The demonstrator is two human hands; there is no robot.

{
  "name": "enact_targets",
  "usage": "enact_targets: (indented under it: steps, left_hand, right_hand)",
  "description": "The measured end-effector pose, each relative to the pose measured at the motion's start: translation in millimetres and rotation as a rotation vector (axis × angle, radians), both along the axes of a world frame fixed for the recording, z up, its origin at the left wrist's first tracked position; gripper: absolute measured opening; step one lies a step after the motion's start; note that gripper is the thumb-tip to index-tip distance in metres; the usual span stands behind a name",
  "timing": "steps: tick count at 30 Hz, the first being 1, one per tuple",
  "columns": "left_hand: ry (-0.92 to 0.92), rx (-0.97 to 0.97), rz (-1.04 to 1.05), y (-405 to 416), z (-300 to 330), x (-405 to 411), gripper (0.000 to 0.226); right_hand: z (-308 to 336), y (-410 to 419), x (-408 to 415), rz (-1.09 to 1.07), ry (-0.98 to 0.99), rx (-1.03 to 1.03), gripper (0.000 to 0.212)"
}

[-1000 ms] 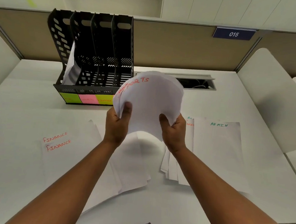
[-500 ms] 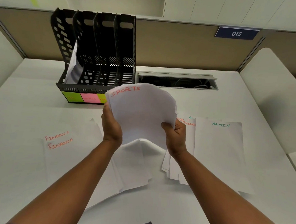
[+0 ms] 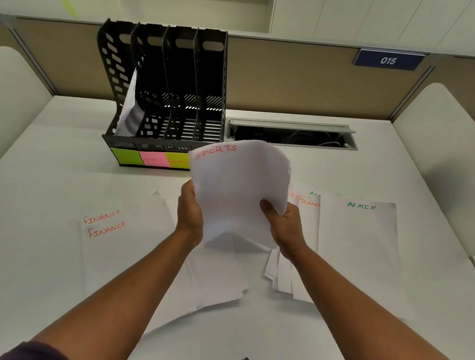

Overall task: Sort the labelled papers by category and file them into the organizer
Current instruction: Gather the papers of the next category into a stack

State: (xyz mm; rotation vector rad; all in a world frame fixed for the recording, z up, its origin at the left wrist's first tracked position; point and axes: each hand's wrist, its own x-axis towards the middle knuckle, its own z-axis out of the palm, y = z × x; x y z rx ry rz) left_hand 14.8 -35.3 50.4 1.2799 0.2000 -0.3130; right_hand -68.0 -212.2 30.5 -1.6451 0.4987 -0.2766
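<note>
A stack of white sheets marked SPORTS (image 3: 238,188) is held upright above the desk, bowed at the top. My left hand (image 3: 190,213) grips its left edge and my right hand (image 3: 283,224) grips its right edge. Behind it stands the black organizer (image 3: 164,92) with several slots; papers lean in its leftmost slot. Green, pink and yellow labels (image 3: 151,158) run along its front. FINANCE sheets (image 3: 108,227) lie flat at the left. An ADMIN sheet (image 3: 360,243) lies at the right over more sheets.
An open cable tray (image 3: 292,134) is sunk into the desk behind the papers. Loose white sheets (image 3: 219,279) lie under my hands. Tan partition wall with a 015 sign (image 3: 388,60) closes the back. White side panels (image 3: 441,153) flank the desk.
The SPORTS stack has come down and straightened from a leftward tilt to a more level hold. Both hands slid slightly lower and closer to me.
</note>
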Motion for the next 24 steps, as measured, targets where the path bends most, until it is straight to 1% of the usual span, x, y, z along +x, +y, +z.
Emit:
enact_targets:
  steps: [1, 3, 4, 6, 7, 8, 9, 10, 12, 14, 16, 19, 22, 24]
  left_hand:
    - [0.031, 0.047, -0.024, -0.6, -2.9, 0.9, 0.05]
    - [0.039, 0.244, -0.045, 4.3, -13.5, 1.9, 0.051]
    - [0.015, 0.394, -0.044, 8.5, -19.4, 1.2, 0.045]
    - [-0.032, 0.818, -0.065, 20.1, -37.5, -1.0, 0.034]
    - [-0.024, 1.039, -0.111, 27.3, -46.0, -3.5, 0.045]
    - [0.009, 1.194, -0.166, 34.9, -54.3, -5.5, 0.061]
    - [0.052, 1.286, -0.21, 41.4, -59.0, -7.6, 0.075]
    - [0.095, 1.331, -0.244, 47.3, -64.9, -8.6, 0.085]
    - [0.154, 1.382, -0.287, 56.9, -71.4, -10.6, 0.096]
    - [0.185, 1.404, -0.316, 66.8, -77.4, -11.8, 0.1]
    - [0.213, 1.415, -0.346, 74.4, -81.4, -11.7, 0.1]
    - [0.203, 1.436, -0.368, 78.6, -82.5, -8.7, 0.085]
    - [0.192, 1.408, -0.343, 82.6, -82.6, -4.3, 0.065]
    - [0.185, 1.368, -0.298, 87.5, -79.9, -3.7, 0.056]
  right_hand:
    - [1.5, -4.2, 1.4, -0.013, 0.001, -0.041, 0.004]
    - [2.2, -13.2, 7.1, -0.058, 0.022, -0.104, 0.011]
    - [1.3, -18.3, 9.7, -0.078, 0.039, -0.118, 0.016]
    - [-5.1, -30.0, 13.2, -0.106, 0.092, -0.097, 0.014]
    - [-8.9, -33.3, 13.4, -0.112, 0.123, -0.082, 0.009]
    - [-12.8, -34.8, 13.9, -0.121, 0.147, -0.081, 0.013]
    - [-16.4, -34.2, 14.2, -0.119, 0.18, -0.079, 0.021]
    - [-19.8, -32.8, 13.6, -0.11, 0.211, -0.083, 0.025]
    - [-24.9, -29.4, 10.5, -0.08, 0.278, -0.095, 0.019]
    - [-33.3, -27.3, 8.7, -0.05, 0.336, -0.105, 0.015]
    - [-39.1, -25.1, 7.3, -0.034, 0.385, -0.103, 0.023]
    - [-43.6, -22.9, 6.1, 0.001, 0.454, -0.078, 0.034]
    - [-45.4, -18.8, 5.3, 0.07, 0.504, -0.041, 0.034]
    - [-45.6, -13.4, 5.5, 0.118, 0.529, -0.014, 0.032]
